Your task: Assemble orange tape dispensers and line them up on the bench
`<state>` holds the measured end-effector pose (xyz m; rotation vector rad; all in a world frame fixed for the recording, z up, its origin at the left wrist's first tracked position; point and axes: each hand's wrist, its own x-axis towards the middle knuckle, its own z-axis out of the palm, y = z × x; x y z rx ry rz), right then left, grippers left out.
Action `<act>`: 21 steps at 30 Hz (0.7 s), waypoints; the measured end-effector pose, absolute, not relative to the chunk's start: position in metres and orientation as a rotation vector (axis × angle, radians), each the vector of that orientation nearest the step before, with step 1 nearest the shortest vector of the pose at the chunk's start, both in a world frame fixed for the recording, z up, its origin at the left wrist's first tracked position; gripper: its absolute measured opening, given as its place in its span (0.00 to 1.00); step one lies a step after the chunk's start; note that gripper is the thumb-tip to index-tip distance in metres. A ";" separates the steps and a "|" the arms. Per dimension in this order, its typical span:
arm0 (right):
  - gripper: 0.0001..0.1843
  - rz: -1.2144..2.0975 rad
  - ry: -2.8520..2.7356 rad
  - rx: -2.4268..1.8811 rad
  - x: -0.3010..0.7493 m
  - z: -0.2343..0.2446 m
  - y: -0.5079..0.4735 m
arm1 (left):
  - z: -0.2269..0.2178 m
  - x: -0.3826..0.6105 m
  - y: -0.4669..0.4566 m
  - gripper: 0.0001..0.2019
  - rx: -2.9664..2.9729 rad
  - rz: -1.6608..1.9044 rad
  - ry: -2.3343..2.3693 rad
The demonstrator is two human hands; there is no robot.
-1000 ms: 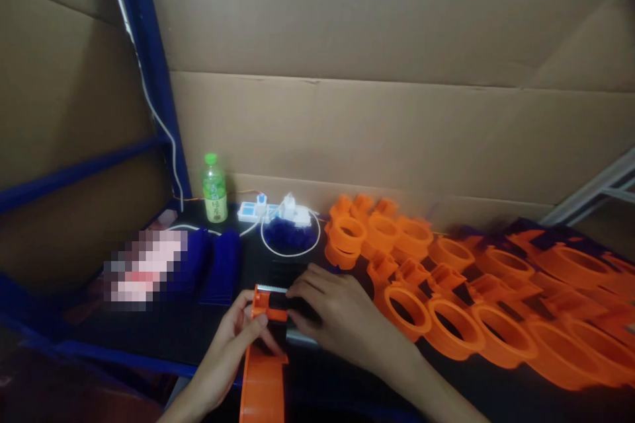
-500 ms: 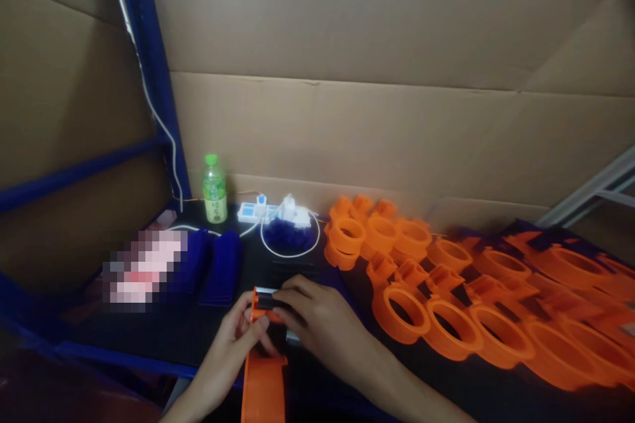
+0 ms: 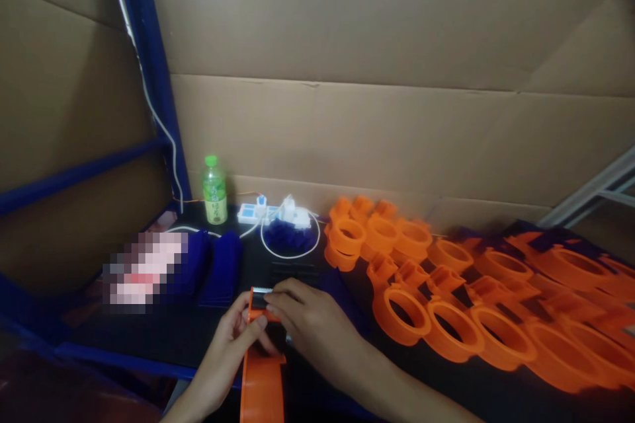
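Note:
An orange tape dispenser [image 3: 262, 386] with a toothed metal blade [image 3: 261, 290] along its top edge is held upright in front of me. My left hand [image 3: 237, 337] is closed round its neck, the thumb lying across the front. My right hand [image 3: 310, 317] reaches in from the right, its fingers pinching a black strip [image 3: 258, 302] just below the blade. The right fingers cover part of the strip and the blade. Below the right palm, a small shiny piece shows, too hidden to name.
Many orange tape dispensers [image 3: 454, 334] stand in rows at the right. Stacked dark blue pieces [image 3: 221, 271] lie at the left, near a green-capped bottle [image 3: 215, 192]. A white power strip [image 3: 251, 213] with cables sits at the back. Cardboard [image 3: 347, 132] walls the table.
The right fingers have shifted slightly left along the black strip, and the dispenser's top has moved a little left. My left hand keeps its hold.

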<state>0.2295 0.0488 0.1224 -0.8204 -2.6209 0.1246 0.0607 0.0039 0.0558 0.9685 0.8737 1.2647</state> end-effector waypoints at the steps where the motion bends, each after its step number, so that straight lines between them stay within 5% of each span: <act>1: 0.12 0.099 -2.626 -0.846 0.231 0.127 0.052 | 0.058 0.061 0.003 0.17 0.931 1.270 0.861; 8: 0.15 -0.225 -2.488 -1.713 0.237 0.154 0.136 | 0.070 0.060 -0.001 0.17 0.725 1.227 0.781; 21: 0.19 -0.208 -2.503 -2.042 0.231 0.126 0.185 | 0.071 0.059 -0.001 0.19 0.684 1.213 0.764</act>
